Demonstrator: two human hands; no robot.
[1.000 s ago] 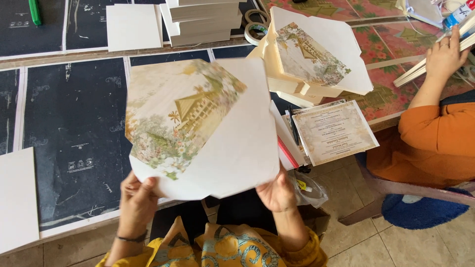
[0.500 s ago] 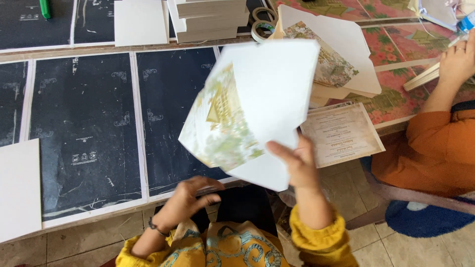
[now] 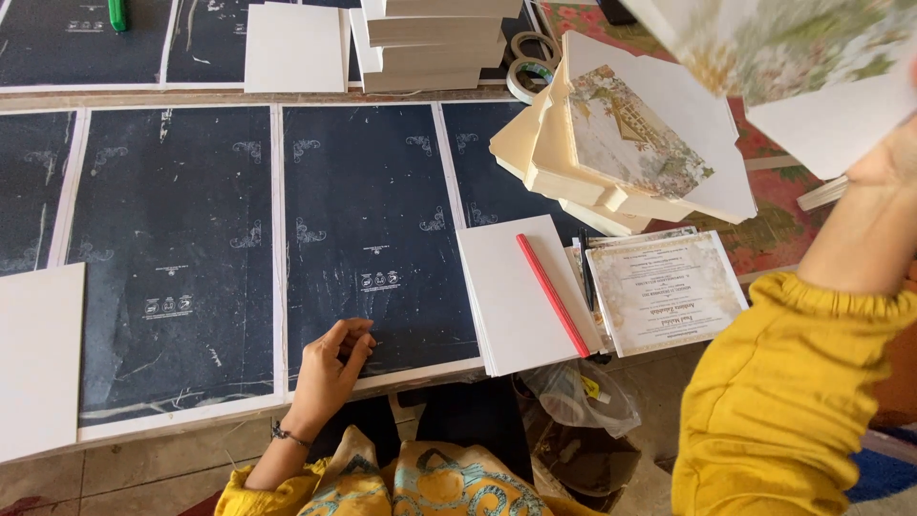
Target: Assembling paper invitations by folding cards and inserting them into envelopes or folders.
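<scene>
A moment ago I held the big printed paper sheet [image 3: 812,67] in front of me, and my left hand [image 3: 330,368] was reaching up to it. Now my right hand [image 3: 884,162] has swung the sheet up and away to the far right corner of what I see, and my left hand has dropped down to the desk.

My left hand rests on the dark cutting mat [image 3: 368,229] at the near edge of the desk. Its fingers are curled in loosely and it holds nothing. It sits there so I can lean on it while the other arm is up high.

Just right of it, by the near edge, lies a white card board [image 3: 511,306] with a red pencil [image 3: 552,294] slanting across it. Next to that is a cream printed card with a fancy border [image 3: 666,290].

Farther back stands a stack of cream folded covers [image 3: 611,158], fanned out so each is easy to pick.

My right hand grips the sheet by its lower edge. I cannot see how the fingers close. The sheet is white along the bottom, with a soft green and brown picture of leaves above. It is tilted and lifted clear of the desk.
</scene>
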